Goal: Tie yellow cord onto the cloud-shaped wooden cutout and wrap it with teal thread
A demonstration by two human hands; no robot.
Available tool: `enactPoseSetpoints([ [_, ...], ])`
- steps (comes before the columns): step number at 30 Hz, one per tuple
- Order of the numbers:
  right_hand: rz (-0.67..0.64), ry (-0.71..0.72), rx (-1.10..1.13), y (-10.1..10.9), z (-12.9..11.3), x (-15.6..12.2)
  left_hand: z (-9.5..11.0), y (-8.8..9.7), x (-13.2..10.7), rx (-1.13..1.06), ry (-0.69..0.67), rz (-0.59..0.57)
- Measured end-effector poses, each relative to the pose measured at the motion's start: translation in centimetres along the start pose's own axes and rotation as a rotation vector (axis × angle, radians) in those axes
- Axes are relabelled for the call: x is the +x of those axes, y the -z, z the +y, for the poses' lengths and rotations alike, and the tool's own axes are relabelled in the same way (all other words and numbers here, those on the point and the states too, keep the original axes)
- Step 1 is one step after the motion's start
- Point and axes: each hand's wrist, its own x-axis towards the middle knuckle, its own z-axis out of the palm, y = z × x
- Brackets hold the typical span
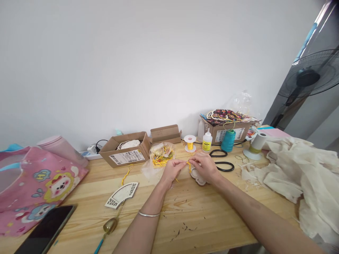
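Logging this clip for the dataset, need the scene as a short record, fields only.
left hand: pinching yellow cord
right hand: pinching the same cord, above a pale scalloped piece
left wrist: silver bangle
nearby: yellow thread spool, plastic bag of yellow cords, black-handled scissors, glue bottle
surface: wooden table
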Motion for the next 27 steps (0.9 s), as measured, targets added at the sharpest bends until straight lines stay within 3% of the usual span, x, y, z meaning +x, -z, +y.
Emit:
enactPoseSetpoints([
  [11,0.064,0.035,-0.022,-0.49,-0.05,-0.24,-0.45,0.12,0.43,0.089,-0.095,0.050],
  [19,0.071,-0.132,0.176,-0.81,0.57,-0.11,-0.62,-0.04,0.47,0.051,-0.143,0.096],
  [27,0.083,-0.132,0.166,-0.90,0.74,-0.15,-0.56,-0.15,0.51,0.058,-0.172,0.096],
])
